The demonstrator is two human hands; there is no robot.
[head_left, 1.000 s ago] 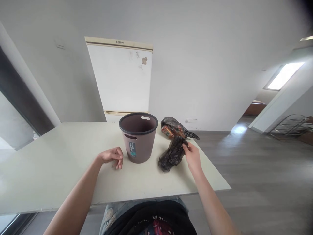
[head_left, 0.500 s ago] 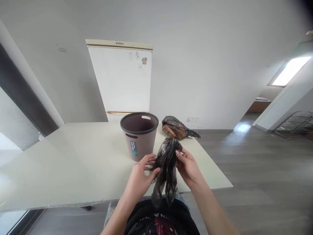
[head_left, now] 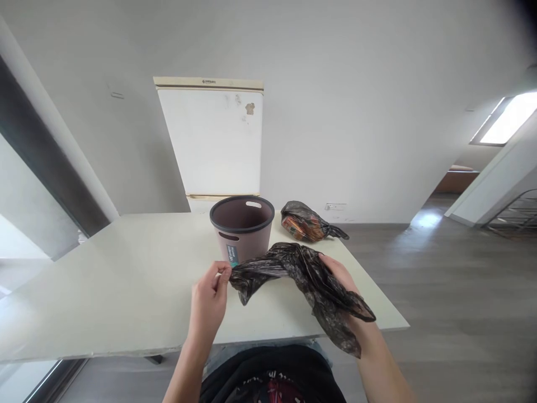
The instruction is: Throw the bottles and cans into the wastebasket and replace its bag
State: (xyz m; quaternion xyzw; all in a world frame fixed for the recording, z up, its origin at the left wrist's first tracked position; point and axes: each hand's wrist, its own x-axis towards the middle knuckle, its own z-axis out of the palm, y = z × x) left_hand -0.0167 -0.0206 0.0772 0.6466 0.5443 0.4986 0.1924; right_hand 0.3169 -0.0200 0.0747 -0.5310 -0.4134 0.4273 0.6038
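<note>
A black plastic garbage bag point(head_left: 300, 271) stretches between my two hands above the table's front part. My left hand point(head_left: 212, 291) pinches the bag's left end between thumb and fingers. At the other side, my right hand point(head_left: 342, 280) is behind the bag's bunched part; folds of plastic drape over it and the wrist and hide most of its fingers. Just beyond the bag stands a brownish-mauve trash can point(head_left: 247, 240), upright, with a dark rim, oval handle slots and a label on its side. The bag partly covers its lower front.
A tied black bag with orange-red packaging inside point(head_left: 308, 221) lies at the back right of the pale table point(head_left: 126, 280). Behind the table stands a white refrigerator point(head_left: 213, 140) against the wall. A metal rack point(head_left: 516, 215) is at the far right on the floor.
The bag, earlier hanging bunched between my hands, is now pulled out sideways. My left hand has moved left with one end; my right hand has moved right, with plastic draped over it.
</note>
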